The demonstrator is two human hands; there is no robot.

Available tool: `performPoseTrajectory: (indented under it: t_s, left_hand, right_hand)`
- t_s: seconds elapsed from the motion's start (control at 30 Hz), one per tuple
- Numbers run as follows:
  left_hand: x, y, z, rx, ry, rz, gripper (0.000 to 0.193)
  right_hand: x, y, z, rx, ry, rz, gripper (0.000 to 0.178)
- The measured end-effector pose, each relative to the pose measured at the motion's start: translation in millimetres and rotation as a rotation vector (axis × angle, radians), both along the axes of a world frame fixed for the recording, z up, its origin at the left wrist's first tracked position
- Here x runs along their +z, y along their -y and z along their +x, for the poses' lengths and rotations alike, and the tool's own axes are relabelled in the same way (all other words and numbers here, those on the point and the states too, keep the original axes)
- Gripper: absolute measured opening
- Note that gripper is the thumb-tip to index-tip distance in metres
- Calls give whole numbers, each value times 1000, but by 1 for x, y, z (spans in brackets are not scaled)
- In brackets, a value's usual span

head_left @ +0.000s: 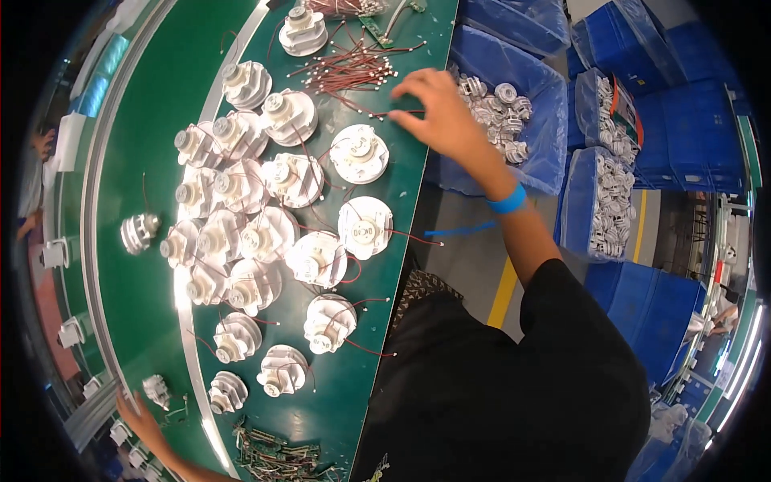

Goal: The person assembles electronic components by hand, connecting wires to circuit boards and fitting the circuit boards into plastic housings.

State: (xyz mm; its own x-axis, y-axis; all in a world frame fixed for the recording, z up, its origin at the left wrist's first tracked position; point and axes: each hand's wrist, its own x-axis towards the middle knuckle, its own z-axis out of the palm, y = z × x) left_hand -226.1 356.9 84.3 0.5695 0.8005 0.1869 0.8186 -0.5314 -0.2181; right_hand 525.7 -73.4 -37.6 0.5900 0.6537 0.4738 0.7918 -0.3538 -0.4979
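My right hand (438,112), with a blue band at the wrist, hovers at the table's right edge. Its thumb and fingers are apart, close to a pile of thin red-brown wires (349,71) with small white plugs. One loose wire runs by the thumb; I cannot tell if they touch. At the lower left, my left hand (140,424) has its fingers spread by the metal rail. Near it on the green belt lies a small white part (156,390). White round units (359,154) with raised round hubs, several trailing wires, crowd the middle of the green table.
Green circuit boards with wires (277,456) are heaped at the table's near end. A single white unit (140,233) sits on the belt (132,309). Right of the table, a blue lined bin (550,120) holds white parts, with more blue bins (574,221) beyond.
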Motion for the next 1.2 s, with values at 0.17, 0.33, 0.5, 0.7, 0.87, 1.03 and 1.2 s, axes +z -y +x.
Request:
performPoseTrajectory:
  t_s: [0.17, 0.33, 0.5, 0.7, 0.87, 1.03, 1.2]
  left_hand:
    - [-12, 64, 319, -371, 74, -296, 94]
    - [-45, 29, 406, -606, -15, -299, 101]
    - [-49, 1, 363, -436, -131, -301, 91]
    - [-35, 57, 266, 63, 561, -496, 63]
    - [-3, 213, 205, 207, 1088, -427, 66]
    - [-39, 394, 188, 319, 1234, -200, 77]
    - [-90, 451, 246, 677, 1434, -186, 84]
  right_hand:
    - [-8, -12, 6, 218, -103, -104, 15]
    - [14, -11, -2, 98, -417, 84, 13]
    - [90, 13, -67, 136, -888, 398, 17]
    - [128, 31, -174, 657, -1324, 43, 16]
    - [125, 27, -245, 1082, -1506, -200, 16]
    - [110, 21, -297, 1151, -1481, -417, 8]
    - [81, -2, -347, 919, -1472, -456, 13]
